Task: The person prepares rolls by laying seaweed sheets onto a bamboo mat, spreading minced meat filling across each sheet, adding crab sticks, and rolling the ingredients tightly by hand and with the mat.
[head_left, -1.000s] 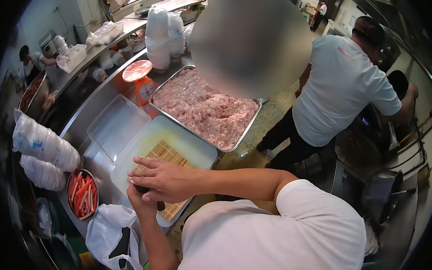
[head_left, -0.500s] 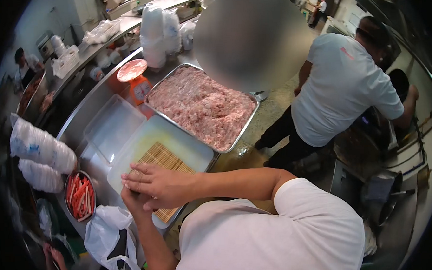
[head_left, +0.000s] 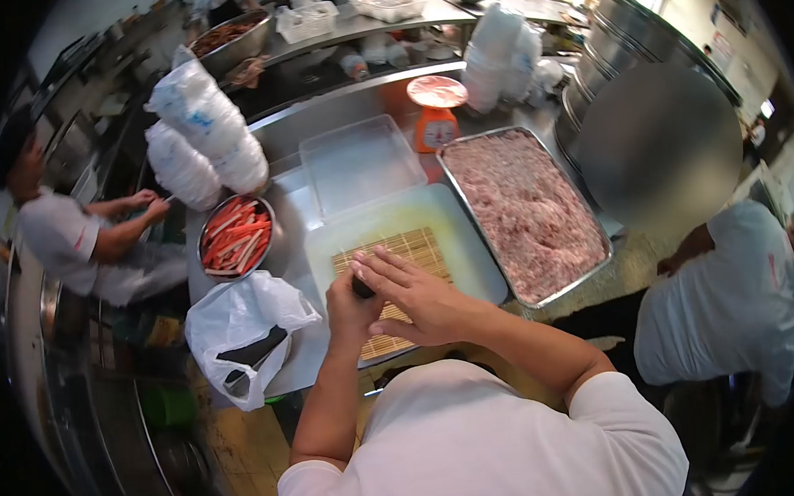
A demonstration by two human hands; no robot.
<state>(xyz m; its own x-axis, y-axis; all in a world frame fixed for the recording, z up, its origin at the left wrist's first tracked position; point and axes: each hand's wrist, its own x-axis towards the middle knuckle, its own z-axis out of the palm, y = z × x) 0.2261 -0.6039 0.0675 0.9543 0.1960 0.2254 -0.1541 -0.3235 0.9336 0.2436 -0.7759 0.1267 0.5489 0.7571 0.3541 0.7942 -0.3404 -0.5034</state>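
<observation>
My left hand is closed around a dark roll that looks wrapped in seaweed; only its dark end shows between my hands. Fingers stretched, my right hand lies over the top of the left hand and the roll. Both hands are above a bamboo rolling mat, which rests on a pale cutting board. A steel bowl of red and white crab sticks stands to the left. Nearer me, a white plastic bag lies open with dark sheets inside.
A metal tray of minced meat sits right of the board. Behind are a clear plastic container, an orange scale and wrapped white stacks. One person is at the left, another at the right.
My view has swung left, so the table now sits more central and a person at the left shows. My right hand still covers the left, and the roll's dark end has come into sight.
</observation>
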